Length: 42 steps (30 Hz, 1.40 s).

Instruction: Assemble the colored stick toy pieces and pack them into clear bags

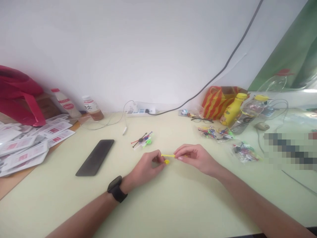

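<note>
My right hand (pixel 194 158) pinches a thin yellow plastic stick (pixel 168 155), probably an arrow like the others on the table, which points left. My left hand (pixel 150 165), with a black watch (pixel 117 188) on its wrist, is closed at the fingertips on a small round yellow plastic piece (pixel 167 162). The stick's left end is close to the left fingers; whether they touch it I cannot tell. Beyond the left hand lies a small pile of plastic arrows (pixel 142 139) in red, black and blue with bright green pieces.
A dark phone (pixel 95 158) lies left of my hands. Bags of coloured plastic parts (pixel 245 152) sit to the right. Along the wall are a power strip (pixel 141 112), glasses (pixel 201 119), a yellow bottle (pixel 232 109) and a brown drink bottle (pixel 92 109). White packets (pixel 37 145) cover the left.
</note>
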Each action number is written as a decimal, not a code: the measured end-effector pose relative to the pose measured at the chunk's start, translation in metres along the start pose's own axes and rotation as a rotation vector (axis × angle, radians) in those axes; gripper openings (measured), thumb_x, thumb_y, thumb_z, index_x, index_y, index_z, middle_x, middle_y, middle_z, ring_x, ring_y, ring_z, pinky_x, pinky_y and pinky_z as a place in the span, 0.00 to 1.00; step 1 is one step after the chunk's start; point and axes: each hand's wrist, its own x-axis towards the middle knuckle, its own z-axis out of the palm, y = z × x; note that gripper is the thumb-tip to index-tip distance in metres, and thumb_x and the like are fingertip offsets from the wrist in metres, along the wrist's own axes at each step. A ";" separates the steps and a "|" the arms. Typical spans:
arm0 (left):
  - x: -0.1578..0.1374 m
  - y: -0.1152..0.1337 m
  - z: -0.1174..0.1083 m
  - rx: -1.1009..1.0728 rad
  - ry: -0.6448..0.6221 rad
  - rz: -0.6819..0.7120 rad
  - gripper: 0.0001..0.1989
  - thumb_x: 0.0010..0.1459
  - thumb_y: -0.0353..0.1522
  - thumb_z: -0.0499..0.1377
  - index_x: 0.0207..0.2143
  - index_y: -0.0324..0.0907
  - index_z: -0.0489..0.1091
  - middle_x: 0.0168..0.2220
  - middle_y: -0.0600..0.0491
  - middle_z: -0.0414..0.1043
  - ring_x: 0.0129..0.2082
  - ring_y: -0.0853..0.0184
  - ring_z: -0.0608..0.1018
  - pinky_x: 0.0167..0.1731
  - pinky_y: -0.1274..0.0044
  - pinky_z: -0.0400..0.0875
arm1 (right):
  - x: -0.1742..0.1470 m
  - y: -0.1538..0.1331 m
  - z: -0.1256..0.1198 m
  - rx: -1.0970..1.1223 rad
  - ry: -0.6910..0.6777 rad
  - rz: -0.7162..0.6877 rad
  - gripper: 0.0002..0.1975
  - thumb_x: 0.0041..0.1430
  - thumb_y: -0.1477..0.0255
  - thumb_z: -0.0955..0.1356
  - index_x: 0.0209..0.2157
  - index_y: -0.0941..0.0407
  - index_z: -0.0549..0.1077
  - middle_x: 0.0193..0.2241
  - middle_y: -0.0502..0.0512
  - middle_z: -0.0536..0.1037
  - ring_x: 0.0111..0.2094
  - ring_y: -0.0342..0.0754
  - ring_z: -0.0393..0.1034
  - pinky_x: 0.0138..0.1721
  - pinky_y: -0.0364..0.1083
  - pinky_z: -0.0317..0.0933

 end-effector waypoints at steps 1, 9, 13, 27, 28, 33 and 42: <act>0.000 0.001 0.001 -0.044 0.000 -0.015 0.06 0.64 0.36 0.62 0.36 0.43 0.71 0.36 0.52 0.79 0.36 0.64 0.80 0.40 0.71 0.77 | -0.001 -0.001 0.003 0.021 -0.003 0.003 0.10 0.63 0.62 0.72 0.39 0.53 0.83 0.43 0.59 0.81 0.44 0.51 0.77 0.47 0.51 0.72; 0.001 0.018 0.009 -0.429 -0.071 -0.065 0.12 0.65 0.39 0.64 0.48 0.44 0.78 0.48 0.46 0.81 0.48 0.55 0.82 0.51 0.62 0.79 | -0.009 0.001 0.027 0.033 0.046 -0.032 0.09 0.67 0.64 0.68 0.44 0.52 0.76 0.41 0.55 0.77 0.41 0.50 0.78 0.47 0.51 0.74; -0.001 0.024 0.010 -0.468 -0.063 -0.037 0.12 0.64 0.38 0.66 0.47 0.44 0.78 0.48 0.47 0.81 0.49 0.55 0.82 0.55 0.60 0.77 | -0.013 0.002 0.033 -0.128 0.058 -0.132 0.07 0.69 0.68 0.65 0.45 0.51 0.74 0.42 0.55 0.75 0.42 0.49 0.76 0.46 0.49 0.73; -0.006 0.015 0.007 -0.132 0.091 0.097 0.10 0.65 0.36 0.64 0.47 0.44 0.78 0.43 0.47 0.81 0.42 0.61 0.82 0.44 0.69 0.80 | -0.012 0.003 0.025 -0.234 0.072 -0.013 0.07 0.68 0.66 0.67 0.36 0.53 0.73 0.28 0.49 0.73 0.29 0.45 0.67 0.30 0.44 0.62; -0.007 0.016 0.007 -0.110 0.097 0.116 0.10 0.65 0.35 0.64 0.47 0.44 0.78 0.43 0.48 0.81 0.41 0.62 0.82 0.44 0.70 0.80 | -0.012 0.002 0.024 -0.202 0.067 0.005 0.08 0.68 0.66 0.67 0.36 0.54 0.73 0.27 0.48 0.73 0.28 0.44 0.66 0.30 0.44 0.61; -0.009 0.018 0.007 -0.037 0.115 0.178 0.09 0.63 0.32 0.65 0.46 0.44 0.78 0.41 0.50 0.81 0.39 0.64 0.82 0.43 0.73 0.79 | -0.010 -0.001 0.021 -0.075 0.026 0.057 0.09 0.67 0.66 0.69 0.35 0.56 0.74 0.28 0.49 0.73 0.28 0.43 0.65 0.31 0.44 0.61; -0.013 0.017 0.009 -0.028 0.121 0.147 0.07 0.61 0.30 0.65 0.43 0.42 0.78 0.37 0.52 0.82 0.36 0.66 0.83 0.39 0.75 0.78 | -0.009 0.010 0.020 0.034 -0.041 0.103 0.11 0.65 0.63 0.70 0.36 0.57 0.74 0.29 0.50 0.73 0.29 0.44 0.67 0.33 0.46 0.66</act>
